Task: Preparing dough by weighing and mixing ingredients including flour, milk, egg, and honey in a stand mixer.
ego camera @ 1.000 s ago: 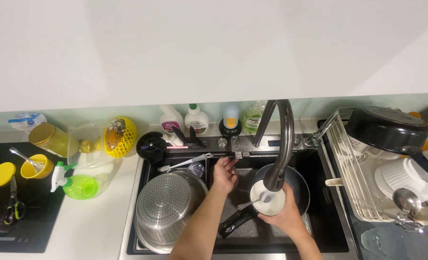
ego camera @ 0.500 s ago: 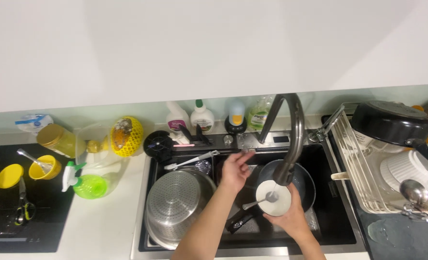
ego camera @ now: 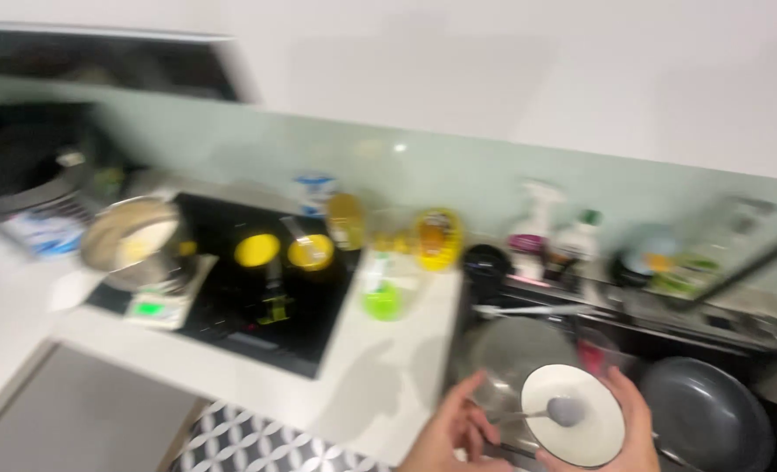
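**White bowl held over the sink, spoon handle pointing left**

White and round, the bowl [ego camera: 574,414] sits at the near edge of the scene, over the sink [ego camera: 756,350] and just right of the counter [ego camera: 388,367]. The right hand [ego camera: 629,433] cups its right rim, fingers curled round it. A spoon [ego camera: 541,413] lies in the bowl, long axis running left-right, handle toward the left hand [ego camera: 454,433], which looks loosely open with fingertips at the handle; blur hides whether it grips.
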